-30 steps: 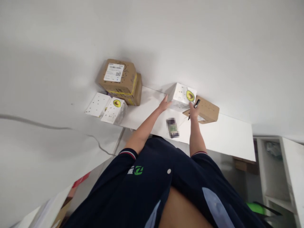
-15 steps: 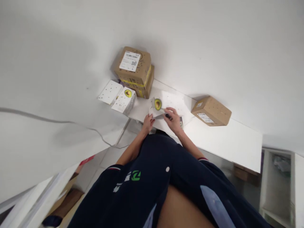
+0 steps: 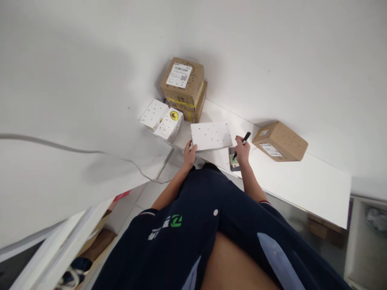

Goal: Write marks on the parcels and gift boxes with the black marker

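The white, rectangular cardboard box [image 3: 211, 136] lies at the center of the frame, its broad, dark-speckled face upward and its long edges nearly horizontal in the frame. The visible face is flat. The slim black marker pen [image 3: 247, 137] is right of center, apart from the box, tilted, with its narrow tip directed lower left. Its middle section is hidden.

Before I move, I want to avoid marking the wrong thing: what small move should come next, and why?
I'd probably shift the right hand left, towards the white box: its pen points down over the phone-like item, while the left hand is at the box's near corner.
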Tool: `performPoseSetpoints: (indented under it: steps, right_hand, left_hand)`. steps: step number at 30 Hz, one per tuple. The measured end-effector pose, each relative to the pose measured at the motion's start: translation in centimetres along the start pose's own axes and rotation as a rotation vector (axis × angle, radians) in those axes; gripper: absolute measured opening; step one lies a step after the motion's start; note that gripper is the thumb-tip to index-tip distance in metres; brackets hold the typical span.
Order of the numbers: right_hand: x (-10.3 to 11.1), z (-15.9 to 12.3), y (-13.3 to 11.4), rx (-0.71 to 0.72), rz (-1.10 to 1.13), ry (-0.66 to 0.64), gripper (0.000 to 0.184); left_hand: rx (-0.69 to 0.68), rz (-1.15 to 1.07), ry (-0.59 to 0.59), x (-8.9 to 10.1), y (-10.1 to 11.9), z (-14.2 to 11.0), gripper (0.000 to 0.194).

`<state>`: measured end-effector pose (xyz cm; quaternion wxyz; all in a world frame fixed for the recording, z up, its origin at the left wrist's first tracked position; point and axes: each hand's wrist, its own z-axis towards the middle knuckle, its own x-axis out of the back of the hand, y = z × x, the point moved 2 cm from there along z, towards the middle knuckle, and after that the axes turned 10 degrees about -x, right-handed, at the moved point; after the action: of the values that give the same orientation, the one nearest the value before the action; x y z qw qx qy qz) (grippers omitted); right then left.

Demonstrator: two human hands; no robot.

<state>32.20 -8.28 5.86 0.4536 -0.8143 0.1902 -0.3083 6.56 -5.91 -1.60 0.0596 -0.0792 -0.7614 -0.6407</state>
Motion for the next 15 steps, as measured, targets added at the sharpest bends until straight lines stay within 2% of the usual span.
performPoseSetpoints:
  steps: [2, 4, 7, 11, 15]
  right_hand:
    - [-0.2, 0.6, 0.6, 0.028, -0.182, 0.013, 0.041]
    - [-0.8, 0.8, 1.5, 0.017, -0.302, -0.037, 0.04]
    - [-1.8, 0.8, 2.3, -0.001, -0.28, -0.092, 0.041]
    - [-2.2, 1.1, 2.3, 0.006, -0.232, -0.103, 0.042]
    - [-2.5, 1.4, 2.2, -0.029, -0.258, -0.092, 0.037]
  left_hand:
    - [-0.016, -0.017, -0.028, 0.0, 0.2, 0.0, 0.053]
    - [-0.013, -0.056, -0.041, 0.0, 0.3, 0.1, 0.053]
    - [-0.053, -0.095, -0.061, 0.2, 0.6, 0.3, 0.053]
    - [-0.109, -0.085, -0.091, 0.3, 1.0, 0.7, 0.052]
    - [-0.076, -0.007, -0.107, 0.2, 0.8, 1.3, 0.054]
